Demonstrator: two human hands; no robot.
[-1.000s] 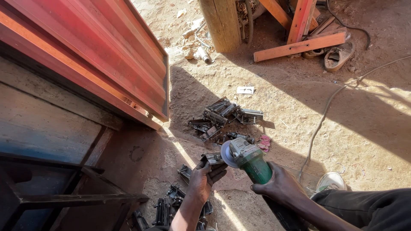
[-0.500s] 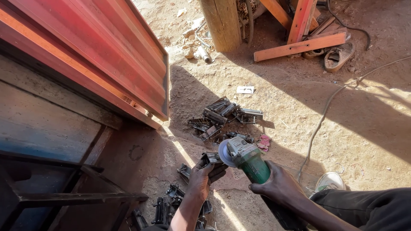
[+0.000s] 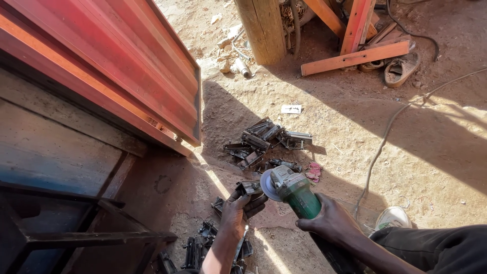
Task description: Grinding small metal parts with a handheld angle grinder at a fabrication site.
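My right hand [image 3: 329,220] grips a green angle grinder [image 3: 297,193] whose disc [image 3: 267,184] points left. My left hand [image 3: 238,215] holds a small dark metal bracket [image 3: 248,189] right beside the disc, low over the sandy ground. A pile of similar metal brackets [image 3: 264,139] lies just beyond the grinder, and more dark metal pieces [image 3: 203,243] sit under my left forearm.
A red corrugated metal sheet [image 3: 101,66] leans at the left above a dark metal frame [image 3: 76,238]. A wooden post [image 3: 261,30], orange wooden bars [image 3: 355,58] and a sandal [image 3: 401,68] lie at the back. A cable [image 3: 385,137] runs across the dirt. My white shoe [image 3: 393,218] is at right.
The grinder and both hands have shifted slightly left and closer together; the disc is now beside the bracket in my left hand.
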